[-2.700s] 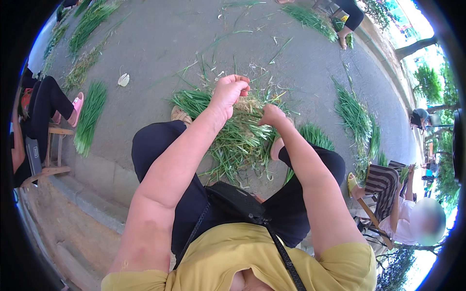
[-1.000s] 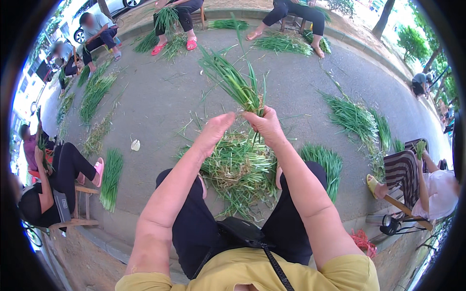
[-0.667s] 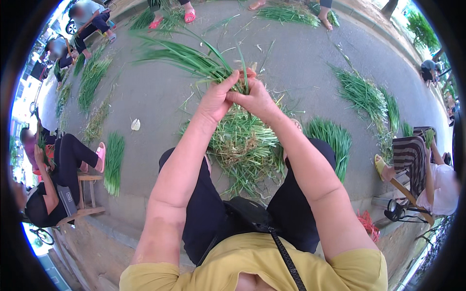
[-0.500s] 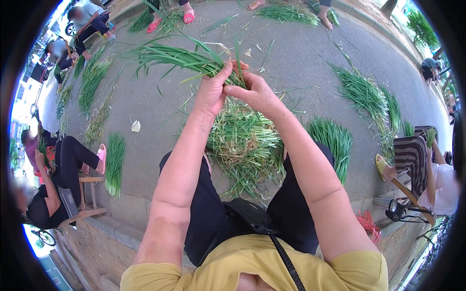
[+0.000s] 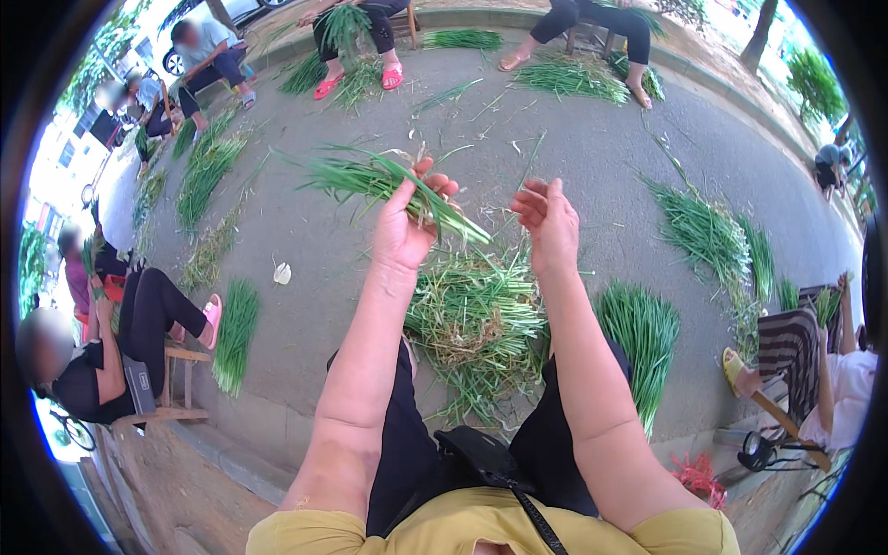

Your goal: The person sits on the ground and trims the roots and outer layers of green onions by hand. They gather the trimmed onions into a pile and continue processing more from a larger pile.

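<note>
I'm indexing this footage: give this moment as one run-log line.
left hand: gripping green stalks | right hand: open, empty | below: loose pile | right of pile: tidy bundle

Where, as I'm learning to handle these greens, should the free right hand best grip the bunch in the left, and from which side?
I'd grip the bunch by its stem ends, coming from the right: they jut past the left hand toward the empty right hand, while the leaves spread leftward.
</note>
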Tool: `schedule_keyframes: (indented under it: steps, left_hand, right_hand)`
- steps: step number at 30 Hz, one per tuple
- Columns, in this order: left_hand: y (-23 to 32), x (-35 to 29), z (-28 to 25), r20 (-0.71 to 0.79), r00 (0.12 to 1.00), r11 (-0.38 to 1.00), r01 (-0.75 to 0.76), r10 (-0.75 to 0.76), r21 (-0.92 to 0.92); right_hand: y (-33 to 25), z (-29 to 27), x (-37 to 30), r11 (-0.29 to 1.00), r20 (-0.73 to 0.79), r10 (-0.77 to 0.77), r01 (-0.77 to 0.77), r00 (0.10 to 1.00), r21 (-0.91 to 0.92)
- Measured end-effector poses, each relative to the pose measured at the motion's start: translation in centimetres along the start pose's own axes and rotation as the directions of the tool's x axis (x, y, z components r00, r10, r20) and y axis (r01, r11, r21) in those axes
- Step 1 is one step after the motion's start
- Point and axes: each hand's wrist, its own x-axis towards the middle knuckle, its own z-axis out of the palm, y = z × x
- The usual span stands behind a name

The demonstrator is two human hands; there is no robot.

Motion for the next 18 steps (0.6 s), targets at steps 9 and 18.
schedule_keyframes:
  steps: [9, 18]
  left_hand:
    - [-0.4, 0.1, -1.9, -0.039, 0.999, 0.999, -0.007, 0.009, 0.047]
    - [0.7, 1.7, -2.0, -0.076, 0.997, 0.998, 0.028, -0.032, -0.048]
  right_hand:
    - [0.6, 2.6, -2.5, 0.864, 0.383, 0.241, -0.018, 0.892, -0.502]
    - [-0.5, 2.4, -3.0, 0.829, 0.277, 0.271, -0.077, 0.922, -0.554]
